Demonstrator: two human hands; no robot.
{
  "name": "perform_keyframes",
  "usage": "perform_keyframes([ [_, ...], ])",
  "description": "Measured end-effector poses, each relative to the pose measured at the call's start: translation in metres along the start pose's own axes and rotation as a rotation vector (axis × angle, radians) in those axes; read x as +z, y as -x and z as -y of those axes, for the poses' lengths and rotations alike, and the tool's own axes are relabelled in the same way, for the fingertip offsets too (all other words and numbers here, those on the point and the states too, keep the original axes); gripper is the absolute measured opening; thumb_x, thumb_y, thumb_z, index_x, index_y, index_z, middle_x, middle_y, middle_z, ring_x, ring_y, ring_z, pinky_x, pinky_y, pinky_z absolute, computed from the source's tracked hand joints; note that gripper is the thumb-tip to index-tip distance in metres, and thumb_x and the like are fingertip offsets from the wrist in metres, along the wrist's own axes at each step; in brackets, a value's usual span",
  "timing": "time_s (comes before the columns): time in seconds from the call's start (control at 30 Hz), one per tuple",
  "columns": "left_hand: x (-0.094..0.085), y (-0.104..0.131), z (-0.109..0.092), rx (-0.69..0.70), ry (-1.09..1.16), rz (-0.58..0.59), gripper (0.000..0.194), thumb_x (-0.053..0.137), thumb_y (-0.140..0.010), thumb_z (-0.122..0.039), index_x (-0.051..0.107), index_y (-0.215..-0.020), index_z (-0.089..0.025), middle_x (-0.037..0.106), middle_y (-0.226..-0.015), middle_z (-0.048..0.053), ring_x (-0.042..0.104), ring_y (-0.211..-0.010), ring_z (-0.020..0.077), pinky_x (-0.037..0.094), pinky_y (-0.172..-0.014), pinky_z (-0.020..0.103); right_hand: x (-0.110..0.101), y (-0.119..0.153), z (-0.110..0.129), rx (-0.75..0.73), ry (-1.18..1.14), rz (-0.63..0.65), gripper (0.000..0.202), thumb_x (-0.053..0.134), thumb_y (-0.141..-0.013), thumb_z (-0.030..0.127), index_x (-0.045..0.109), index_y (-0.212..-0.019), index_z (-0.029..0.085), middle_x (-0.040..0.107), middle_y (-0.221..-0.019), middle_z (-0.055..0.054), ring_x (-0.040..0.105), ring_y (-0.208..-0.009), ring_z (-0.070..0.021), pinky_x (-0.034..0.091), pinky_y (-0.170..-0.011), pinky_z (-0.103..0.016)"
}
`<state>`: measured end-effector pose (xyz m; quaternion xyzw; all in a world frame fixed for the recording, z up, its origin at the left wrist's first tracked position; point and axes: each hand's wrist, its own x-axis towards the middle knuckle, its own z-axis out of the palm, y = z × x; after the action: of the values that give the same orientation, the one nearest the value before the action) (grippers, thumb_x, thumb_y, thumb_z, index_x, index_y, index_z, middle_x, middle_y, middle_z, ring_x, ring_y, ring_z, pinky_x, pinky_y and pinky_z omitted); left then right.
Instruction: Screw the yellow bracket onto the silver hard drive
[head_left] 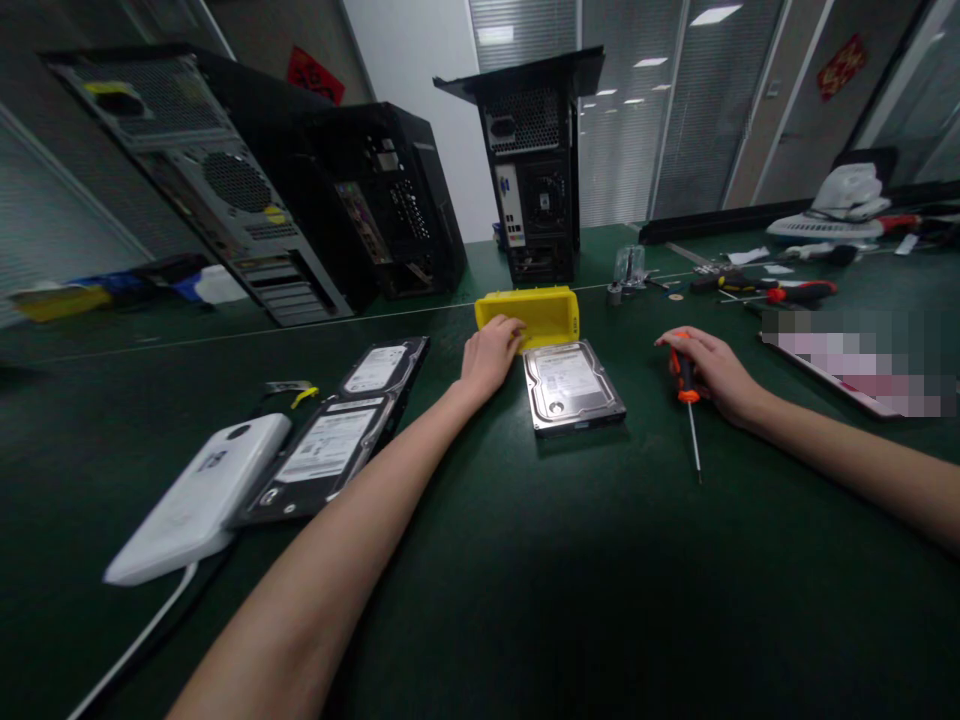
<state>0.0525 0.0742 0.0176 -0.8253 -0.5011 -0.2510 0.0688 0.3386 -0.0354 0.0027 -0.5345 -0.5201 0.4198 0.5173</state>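
My left hand [491,358] reaches into the front of a small yellow bin [553,311]. Its fingers are bent together, and whatever lies between the fingertips is too small or hidden to make out. Just in front of the bin, a silver hard drive [570,385] lies flat with its label up. To its right, my right hand [709,372] is closed around the handle of an orange and black screwdriver [685,380], whose shaft points down toward the green table.
Two more hard drives [330,450] and a white power bank [199,500] with a cable lie left. Computer cases [536,170] stand at the back. Right are pliers [795,291], other tools, a clear container [628,268] and a partly blurred flat pink-edged object [832,375].
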Motion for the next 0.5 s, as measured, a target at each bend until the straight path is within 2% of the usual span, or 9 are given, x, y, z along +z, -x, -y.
perform_keyframes([
  [0.13, -0.029, 0.001, -0.001, 0.166, 0.284, -0.068, 0.019, 0.053, -0.087, -0.022, 0.064, -0.102, -0.021, 0.065, -0.104, 0.005, 0.062, -0.094, 0.0154, 0.049, -0.086, 0.028, -0.001, 0.001, -0.001, 0.003, 0.005, 0.013, 0.031, 0.054, -0.081, 0.047, 0.058, -0.097, 0.021, 0.048, -0.065, 0.002, 0.040, -0.041, -0.0047, 0.023, -0.031, -0.016],
  [0.27, -0.055, 0.014, -0.001, 0.043, 0.547, -0.062, 0.023, 0.056, -0.085, -0.029, 0.064, -0.104, -0.019, 0.066, -0.102, 0.006, 0.065, -0.085, 0.0138, 0.055, -0.075, 0.026, -0.002, 0.000, -0.004, 0.004, 0.003, 0.027, 0.032, 0.055, -0.081, 0.049, 0.058, -0.098, 0.022, 0.050, -0.067, 0.002, 0.041, -0.043, -0.0051, 0.023, -0.031, -0.015],
  [0.37, -0.054, 0.033, -0.001, -0.064, 0.708, 0.012, 0.026, 0.061, -0.080, -0.028, 0.064, -0.103, -0.018, 0.067, -0.096, 0.006, 0.067, -0.080, 0.0138, 0.057, -0.077, 0.028, -0.002, 0.000, -0.005, 0.003, 0.008, 0.034, 0.032, 0.055, -0.081, 0.050, 0.059, -0.098, 0.023, 0.050, -0.067, 0.002, 0.042, -0.044, -0.0052, 0.024, -0.032, -0.015],
  [0.5, -0.037, 0.057, -0.010, -0.217, 0.847, 0.031, 0.031, 0.069, -0.073, -0.027, 0.064, -0.102, -0.016, 0.068, -0.094, 0.006, 0.069, -0.082, 0.0161, 0.056, -0.084, 0.032, -0.002, 0.000, -0.005, 0.002, 0.013, 0.043, 0.031, 0.055, -0.081, 0.049, 0.059, -0.097, 0.023, 0.050, -0.067, 0.002, 0.040, -0.044, -0.0051, 0.025, -0.032, -0.016],
])
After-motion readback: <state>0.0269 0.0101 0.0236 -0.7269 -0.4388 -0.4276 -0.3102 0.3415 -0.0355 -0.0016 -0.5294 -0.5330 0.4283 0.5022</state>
